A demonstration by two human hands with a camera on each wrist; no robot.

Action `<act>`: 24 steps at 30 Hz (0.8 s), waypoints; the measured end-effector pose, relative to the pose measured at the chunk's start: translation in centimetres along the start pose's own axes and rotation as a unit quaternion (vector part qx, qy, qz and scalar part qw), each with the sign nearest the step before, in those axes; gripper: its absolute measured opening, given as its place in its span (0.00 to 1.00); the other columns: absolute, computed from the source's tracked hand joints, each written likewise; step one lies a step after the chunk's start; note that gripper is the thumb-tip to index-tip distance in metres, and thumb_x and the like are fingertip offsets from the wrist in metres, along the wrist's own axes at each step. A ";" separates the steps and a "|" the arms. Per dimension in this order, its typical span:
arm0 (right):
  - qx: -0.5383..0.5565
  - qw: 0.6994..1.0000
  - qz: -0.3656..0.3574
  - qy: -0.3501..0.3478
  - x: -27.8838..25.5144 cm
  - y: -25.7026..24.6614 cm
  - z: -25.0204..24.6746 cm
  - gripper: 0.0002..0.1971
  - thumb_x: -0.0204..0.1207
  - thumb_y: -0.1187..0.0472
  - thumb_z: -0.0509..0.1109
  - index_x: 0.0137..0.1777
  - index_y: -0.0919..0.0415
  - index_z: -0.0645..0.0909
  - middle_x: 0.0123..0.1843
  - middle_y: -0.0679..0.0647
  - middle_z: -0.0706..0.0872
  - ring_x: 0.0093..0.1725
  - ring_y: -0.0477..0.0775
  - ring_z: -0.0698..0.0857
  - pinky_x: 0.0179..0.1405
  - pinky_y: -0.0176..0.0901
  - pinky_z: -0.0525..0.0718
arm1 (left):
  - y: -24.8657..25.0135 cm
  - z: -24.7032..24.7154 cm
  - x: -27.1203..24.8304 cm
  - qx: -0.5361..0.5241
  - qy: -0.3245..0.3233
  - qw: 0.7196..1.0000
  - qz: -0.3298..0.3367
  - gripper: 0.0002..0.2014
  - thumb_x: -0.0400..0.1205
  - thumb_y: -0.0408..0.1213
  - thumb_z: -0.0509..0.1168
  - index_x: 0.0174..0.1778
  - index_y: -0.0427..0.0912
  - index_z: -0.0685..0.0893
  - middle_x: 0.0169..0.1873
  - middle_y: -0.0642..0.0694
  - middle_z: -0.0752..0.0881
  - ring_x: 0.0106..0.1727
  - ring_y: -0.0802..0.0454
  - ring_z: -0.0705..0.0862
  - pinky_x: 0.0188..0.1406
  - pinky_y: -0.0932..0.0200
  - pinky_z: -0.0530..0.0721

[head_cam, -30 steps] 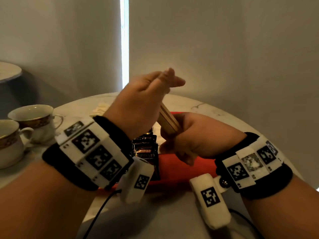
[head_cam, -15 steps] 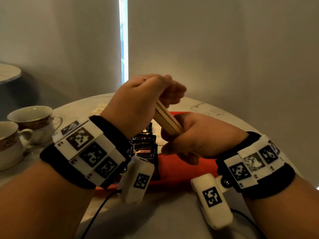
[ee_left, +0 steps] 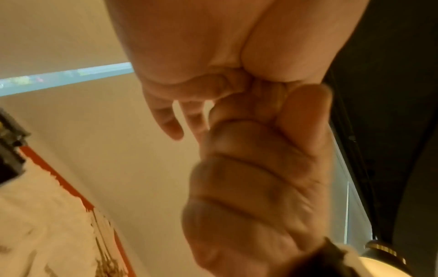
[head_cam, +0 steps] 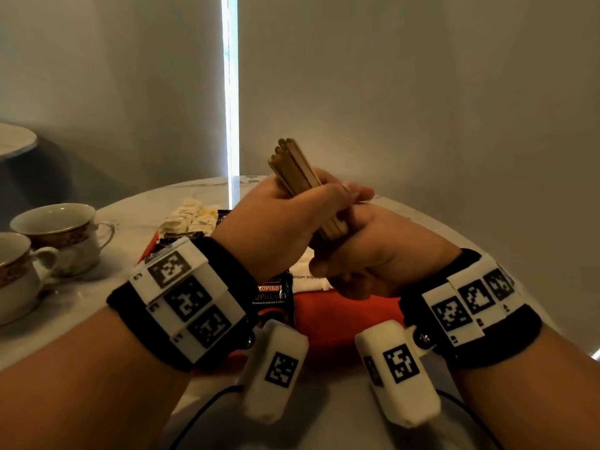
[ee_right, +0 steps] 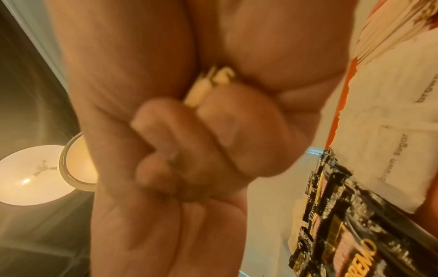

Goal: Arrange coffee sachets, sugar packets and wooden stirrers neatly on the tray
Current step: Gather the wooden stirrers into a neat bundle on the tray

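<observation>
Gripping the stirrers (head_cam: 293, 172) in both fists, I hold them tilted above the red tray (head_cam: 328, 316): my left hand (head_cam: 276, 228) curls round the upper part, my right hand (head_cam: 383, 254) round the lower end. Coffee sachets (head_cam: 271, 295) and sugar packets (head_cam: 305, 276) lie on the tray; two cups (head_cam: 61, 235) stand on the table (head_cam: 130, 222), left.

Pretty dim in here. Plain grey curtains (head_cam: 406, 92) cover the whole back wall, with one thin bright slit (head_cam: 230, 102) of daylight between them. The bench (head_cam: 130, 219) is round, white marble-looking. Another round top (head_cam: 16, 141) sits far left. A ceiling lamp (ee_right: 35, 174) glows warm overhead.
</observation>
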State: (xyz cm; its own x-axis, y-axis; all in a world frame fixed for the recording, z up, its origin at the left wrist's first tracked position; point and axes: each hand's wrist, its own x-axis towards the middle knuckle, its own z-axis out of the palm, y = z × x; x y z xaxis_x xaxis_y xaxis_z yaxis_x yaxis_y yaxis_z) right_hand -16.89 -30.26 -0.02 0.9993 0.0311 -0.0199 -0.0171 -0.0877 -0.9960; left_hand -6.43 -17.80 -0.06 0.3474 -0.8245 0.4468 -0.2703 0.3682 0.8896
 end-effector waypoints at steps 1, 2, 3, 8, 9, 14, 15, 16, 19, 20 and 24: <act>0.028 0.999 -0.021 -0.001 0.0 0.0 -0.1 0.13 0.66 0.70 0.75 0.51 0.69 0.81 0.26 0.56 0.81 0.18 0.49 0.76 0.18 0.36 0.72 | 0.1 0.1 -0.1 -0.025 0.011 1.000 0.007 0.13 0.85 0.41 0.66 0.35 0.52 0.91 0.52 0.48 0.93 0.50 0.43 0.92 0.46 0.44 0.90; 0.072 0.997 -0.042 -0.006 0.1 0.1 -0.3 0.16 0.66 0.63 0.78 0.51 0.69 0.83 0.30 0.58 0.85 0.20 0.49 0.80 0.19 0.36 0.75 | 0.3 0.2 -0.1 -0.038 0.027 0.999 0.017 0.14 0.87 0.39 0.65 0.37 0.50 0.91 0.48 0.49 0.93 0.44 0.39 0.90 0.37 0.49 0.88; 0.133 0.989 -0.060 0.002 0.2 0.3 -0.6 0.24 0.67 0.51 0.80 0.55 0.69 0.83 0.36 0.62 0.87 0.24 0.51 0.83 0.22 0.38 0.79 | 0.3 0.2 0.1 -0.042 0.051 0.997 0.028 0.14 0.88 0.37 0.63 0.40 0.45 0.91 0.43 0.51 0.93 0.40 0.34 0.87 0.31 0.51 0.85; 0.337 0.922 -0.055 0.182 1.4 0.7 -1.0 0.57 0.72 0.18 0.50 0.76 0.74 0.72 0.67 0.71 0.84 0.63 0.68 0.87 0.65 0.59 0.84 | -0.1 -0.3 1.7 -0.038 0.187 0.981 0.040 0.20 0.85 0.38 0.70 0.26 0.59 0.89 0.34 0.55 0.85 0.55 0.47 0.90 0.59 0.48 0.87; 0.369 0.911 -0.060 0.175 1.6 0.7 -0.7 0.57 0.73 0.18 0.48 0.78 0.74 0.70 0.70 0.75 0.82 0.69 0.73 0.83 0.73 0.63 0.79 | -0.3 -0.2 1.5 -0.046 0.182 0.981 0.049 0.17 0.85 0.39 0.69 0.31 0.59 0.91 0.34 0.55 0.84 0.51 0.50 0.90 0.57 0.50 0.88; 0.373 0.909 -0.100 0.159 2.1 0.4 0.7 0.53 0.78 0.22 0.47 0.77 0.73 0.72 0.71 0.75 0.82 0.71 0.76 0.81 0.79 0.69 0.72 | -0.4 0.8 0.5 -0.092 0.130 0.985 0.065 0.10 0.87 0.41 0.66 0.47 0.54 0.93 0.38 0.47 0.85 0.40 0.49 0.88 0.39 0.56 0.89; 0.370 0.907 -0.101 0.174 2.2 0.4 0.5 0.51 0.79 0.23 0.48 0.77 0.72 0.72 0.70 0.75 0.82 0.70 0.76 0.82 0.78 0.69 0.73 | -0.6 0.7 0.6 -0.091 0.126 0.986 0.063 0.10 0.86 0.40 0.66 0.45 0.54 0.92 0.40 0.44 0.86 0.42 0.49 0.89 0.40 0.58 0.88; 0.367 0.905 -0.100 0.192 2.2 0.5 0.3 0.49 0.80 0.24 0.49 0.77 0.71 0.72 0.70 0.74 0.83 0.69 0.75 0.83 0.78 0.68 0.74 | -0.6 0.7 0.7 -0.094 0.120 0.986 0.060 0.11 0.86 0.40 0.66 0.42 0.55 0.92 0.46 0.38 0.88 0.46 0.46 0.90 0.44 0.58 0.89; 0.331 0.914 -0.083 0.221 2.4 0.9 0.0 0.43 0.82 0.28 0.52 0.76 0.69 0.72 0.70 0.69 0.84 0.69 0.69 0.84 0.75 0.63 0.76 | -1.0 0.7 0.8 -0.106 0.116 0.986 0.058 0.10 0.85 0.37 0.66 0.42 0.48 0.91 0.46 0.40 0.89 0.47 0.51 0.91 0.44 0.65 0.88; 0.301 0.921 -0.074 0.234 2.3 0.9 0.0 0.41 0.82 0.29 0.53 0.73 0.68 0.74 0.66 0.65 0.85 0.65 0.64 0.85 0.69 0.58 0.79 | -1.1 0.5 0.8 -0.100 0.115 0.987 0.059 0.09 0.86 0.35 0.65 0.43 0.43 0.89 0.44 0.46 0.90 0.47 0.56 0.90 0.43 0.70 0.85; 0.172 0.968 -0.077 0.165 1.0 0.1 0.0 0.30 0.76 0.33 0.67 0.60 0.61 0.78 0.42 0.59 0.80 0.38 0.57 0.79 0.35 0.47 0.73 | -0.9 -0.9 1.5 -0.090 0.091 0.991 0.033 0.11 0.87 0.34 0.63 0.38 0.38 0.81 0.49 0.53 0.93 0.53 0.56 0.91 0.55 0.54 0.86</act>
State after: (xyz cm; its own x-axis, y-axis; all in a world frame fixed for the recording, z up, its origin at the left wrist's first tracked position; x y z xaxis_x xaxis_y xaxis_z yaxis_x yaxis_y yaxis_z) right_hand -15.88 -30.28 -0.19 0.9461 -0.3069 0.1039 0.1802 0.2320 -0.9559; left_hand -4.84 -19.02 -0.08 0.4952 -0.7108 0.4996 -0.1384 0.5031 0.8531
